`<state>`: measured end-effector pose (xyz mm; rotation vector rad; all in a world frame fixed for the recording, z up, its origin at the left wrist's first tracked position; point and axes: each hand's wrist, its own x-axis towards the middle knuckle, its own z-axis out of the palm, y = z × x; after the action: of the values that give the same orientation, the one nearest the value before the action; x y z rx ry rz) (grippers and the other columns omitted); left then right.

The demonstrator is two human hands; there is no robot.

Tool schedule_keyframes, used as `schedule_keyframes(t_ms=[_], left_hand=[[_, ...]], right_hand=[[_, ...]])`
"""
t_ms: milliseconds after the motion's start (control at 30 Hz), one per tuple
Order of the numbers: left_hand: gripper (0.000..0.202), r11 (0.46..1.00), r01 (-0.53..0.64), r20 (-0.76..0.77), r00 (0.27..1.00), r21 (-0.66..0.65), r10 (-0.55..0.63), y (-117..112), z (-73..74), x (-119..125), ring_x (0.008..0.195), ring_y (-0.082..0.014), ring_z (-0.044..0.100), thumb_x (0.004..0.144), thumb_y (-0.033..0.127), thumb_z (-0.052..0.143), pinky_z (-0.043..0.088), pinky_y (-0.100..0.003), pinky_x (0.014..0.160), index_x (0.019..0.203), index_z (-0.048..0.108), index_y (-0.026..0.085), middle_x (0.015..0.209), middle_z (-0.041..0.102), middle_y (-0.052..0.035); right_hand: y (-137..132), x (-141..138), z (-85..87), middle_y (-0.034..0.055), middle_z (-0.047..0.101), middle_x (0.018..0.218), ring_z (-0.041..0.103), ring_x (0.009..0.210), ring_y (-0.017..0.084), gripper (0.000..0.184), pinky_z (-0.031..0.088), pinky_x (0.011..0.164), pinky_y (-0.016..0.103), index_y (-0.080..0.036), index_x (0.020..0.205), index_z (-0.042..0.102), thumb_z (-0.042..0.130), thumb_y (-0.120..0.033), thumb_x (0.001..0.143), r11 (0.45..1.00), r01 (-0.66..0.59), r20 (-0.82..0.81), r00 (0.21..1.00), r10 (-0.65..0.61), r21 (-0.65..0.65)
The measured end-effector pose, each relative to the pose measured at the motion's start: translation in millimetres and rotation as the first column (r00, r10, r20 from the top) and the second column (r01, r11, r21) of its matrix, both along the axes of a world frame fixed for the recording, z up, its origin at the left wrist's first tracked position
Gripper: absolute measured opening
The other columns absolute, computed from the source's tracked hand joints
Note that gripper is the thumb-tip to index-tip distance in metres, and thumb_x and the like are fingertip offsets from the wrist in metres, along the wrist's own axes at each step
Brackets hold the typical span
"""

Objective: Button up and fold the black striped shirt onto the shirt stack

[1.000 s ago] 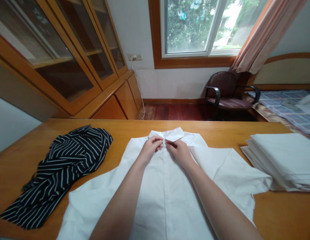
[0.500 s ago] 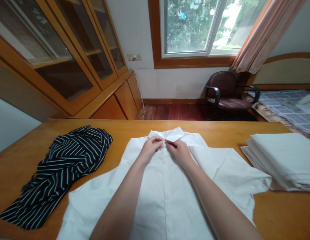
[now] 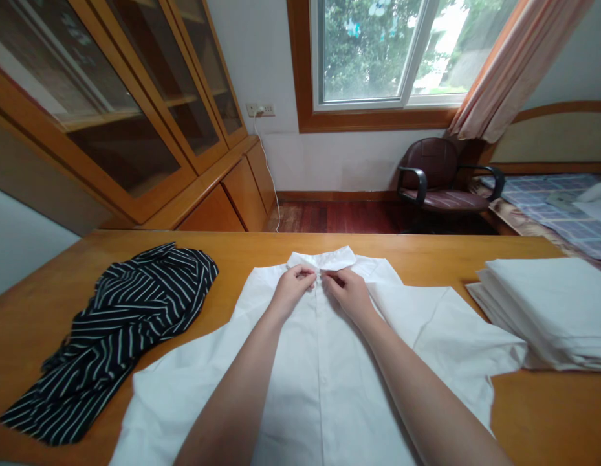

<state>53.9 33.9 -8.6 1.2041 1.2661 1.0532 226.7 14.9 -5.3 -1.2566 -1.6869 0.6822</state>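
A white short-sleeved shirt (image 3: pixel 324 369) lies flat, front up, on the wooden table (image 3: pixel 48 291), its collar (image 3: pixel 324 259) at the far side. My left hand (image 3: pixel 291 290) pinches the left edge of the shirt's front opening just below the collar, fingers closed. Right beside it, my right hand (image 3: pixel 349 291) pinches the other edge at the same spot. The two hands' fingertips almost touch at the top of the button line. Both forearms lie over the shirt's front.
A crumpled black garment with white stripes (image 3: pixel 120 323) lies on the table's left. A stack of folded white cloth (image 3: pixel 547 310) sits at the right. Behind the table are a glass-door cabinet (image 3: pixel 110 110), a dark armchair (image 3: pixel 440 178), a window and a bed (image 3: pixel 562 207).
Both hands stay at the shirt's neck with only small finger movements. The collar lies slightly flatter now.
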Motion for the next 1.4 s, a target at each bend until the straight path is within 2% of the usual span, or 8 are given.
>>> schedule_keyframes(t_ms=[100,200,267,333,500,667,1067,1400], left_hand=[[0.021,0.998,0.013,-0.035,0.999,0.066,-0.010,0,1.0,-1,0.056,-0.0105,0.054,0.070,0.033,0.070,0.039,-0.021,0.054,0.081,0.064,0.016,0.066,0.061,0.0023],[0.020,0.994,0.019,-0.091,0.996,0.104,-0.009,-1,3.9,-1,0.057,-0.0105,0.053,0.071,0.033,0.069,0.040,-0.022,0.055,0.082,0.065,0.017,0.069,0.061,0.0018],[0.018,0.991,0.027,-0.135,0.991,0.131,-0.009,-2,5.8,-1,0.058,-0.0112,0.053,0.072,0.032,0.068,0.041,-0.023,0.056,0.082,0.067,0.017,0.071,0.062,0.0010],[0.016,0.984,0.039,-0.195,0.981,0.174,-0.004,-3,7.7,0,0.062,-0.0124,0.054,0.073,0.031,0.068,0.042,-0.023,0.059,0.081,0.068,0.017,0.074,0.064,-0.0002],[0.011,0.968,0.057,-0.289,0.957,0.243,0.016,-6,12.6,1,0.067,-0.0144,0.056,0.075,0.029,0.067,0.044,-0.025,0.064,0.077,0.069,0.018,0.075,0.065,-0.0011],[0.015,0.987,0.010,-0.201,0.979,0.163,0.024,-8,15.8,3,0.056,-0.0127,0.053,0.077,0.032,0.063,0.042,-0.024,0.057,0.083,0.067,0.018,0.065,0.060,0.0018],[0.016,0.994,-0.036,-0.192,0.980,0.106,0.056,-3,10.7,2,0.057,-0.0112,0.060,0.077,0.025,0.061,0.048,-0.025,0.061,0.089,0.068,0.018,0.083,0.069,-0.0010],[0.012,0.992,-0.040,-0.208,0.976,0.116,0.064,-3,9.1,0,0.060,-0.0133,0.063,0.078,0.024,0.061,0.049,-0.026,0.067,0.088,0.067,0.019,0.076,0.067,0.0001]], right_hand=[[-4,1,3.5,0.0056,0.075,0.087,0.066,0.073,0.018,0.020,0.051,0.071,0.029,-0.020,0.094,0.073,0.057,-0.032,0.090,0.999,0.031,-0.098,0.995,-0.027,0.034],[-7,1,5.2,0.0001,0.071,0.077,0.062,0.062,0.014,0.034,0.051,0.065,0.026,-0.021,0.122,0.064,0.055,-0.032,0.091,1.000,0.024,-0.184,0.983,-0.024,0.000],[-8,1,5.8,-0.0034,0.068,0.070,0.060,0.055,0.013,0.047,0.050,0.062,0.024,-0.022,0.137,0.053,0.055,-0.032,0.091,0.999,-0.001,-0.184,0.983,-0.007,-0.045],[-9,0,5.7,-0.0039,0.069,0.069,0.061,0.054,0.013,0.050,0.049,0.061,0.024,-0.024,0.140,0.050,0.055,-0.033,0.091,0.996,-0.019,-0.130,0.992,0.006,-0.092],[-6,-1,1.1,-0.0022,0.071,0.066,0.067,0.058,0.017,0.029,0.048,0.060,0.025,-0.027,0.115,0.068,0.058,-0.035,0.089,0.986,0.031,0.061,0.998,-0.021,-0.163],[-2,1,-2.6,0.0004,0.075,0.074,0.068,0.059,0.018,0.020,0.051,0.063,0.028,-0.024,0.091,0.070,0.056,-0.038,0.090,0.982,0.094,-0.052,0.993,-0.104,-0.164],[-2,2,-0.5,0.0021,0.074,0.076,0.066,0.061,0.018,0.021,0.050,0.064,0.028,-0.022,0.088,0.069,0.057,-0.038,0.087,0.978,0.158,-0.111,0.979,-0.174,-0.140],[-1,2,-1.7,0.0026,0.074,0.079,0.067,0.067,0.019,0.020,0.050,0.066,0.028,-0.021,0.086,0.069,0.057,-0.037,0.085,0.971,0.205,-0.110,0.970,-0.218,-0.123]])
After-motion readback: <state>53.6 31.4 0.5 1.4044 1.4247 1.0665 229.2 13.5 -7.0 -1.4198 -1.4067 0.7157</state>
